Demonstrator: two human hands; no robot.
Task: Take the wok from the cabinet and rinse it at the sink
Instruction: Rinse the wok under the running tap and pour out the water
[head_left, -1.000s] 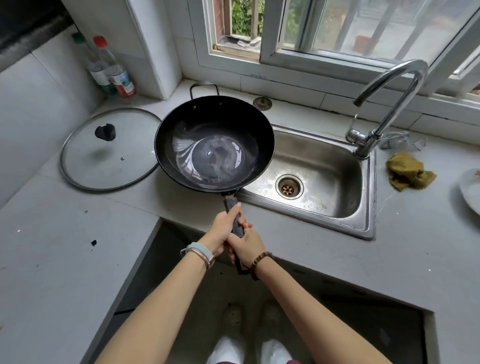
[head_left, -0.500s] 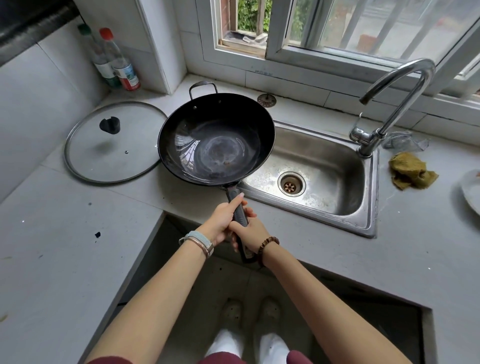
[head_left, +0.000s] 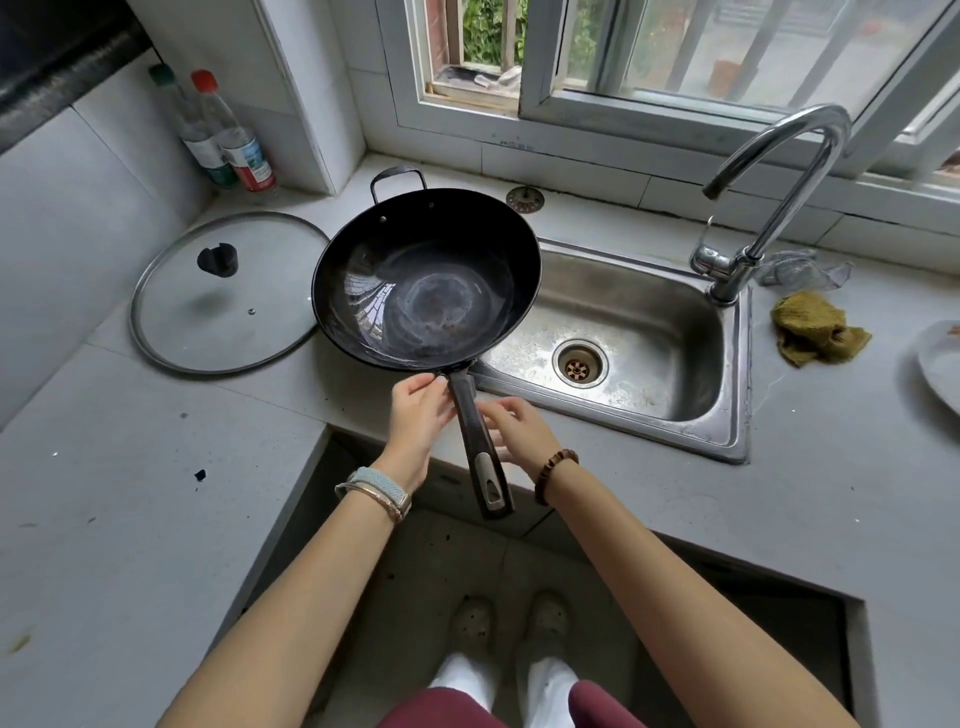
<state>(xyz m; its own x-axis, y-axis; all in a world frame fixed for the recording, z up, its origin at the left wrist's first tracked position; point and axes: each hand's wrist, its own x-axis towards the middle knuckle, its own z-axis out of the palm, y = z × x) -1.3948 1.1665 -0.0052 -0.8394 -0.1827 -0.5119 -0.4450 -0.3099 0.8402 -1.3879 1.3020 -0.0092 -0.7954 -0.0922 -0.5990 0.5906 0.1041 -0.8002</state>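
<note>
The black wok (head_left: 426, 291) sits level on the grey counter, its right side over the left rim of the steel sink (head_left: 660, 317). Its long dark handle (head_left: 480, 457) points toward me and sticks out past the counter's front edge. My left hand (head_left: 418, 413) is beside the handle's left side near the wok's rim, fingers loose and touching it. My right hand (head_left: 514, 428) hovers at the handle's right side with fingers spread, not gripping. The curved faucet (head_left: 779, 171) stands at the sink's back right; no water is running.
A glass lid (head_left: 223, 312) lies flat left of the wok. Two bottles (head_left: 228, 140) stand in the back left corner. A sink strainer (head_left: 524, 199) lies behind the wok. A yellow cloth (head_left: 815, 330) and a plate's edge (head_left: 940, 364) are right of the sink.
Both hands gripped the handle before; now they have let go and spread to either side. The wok has come to rest on the counter at the sink's left rim.
</note>
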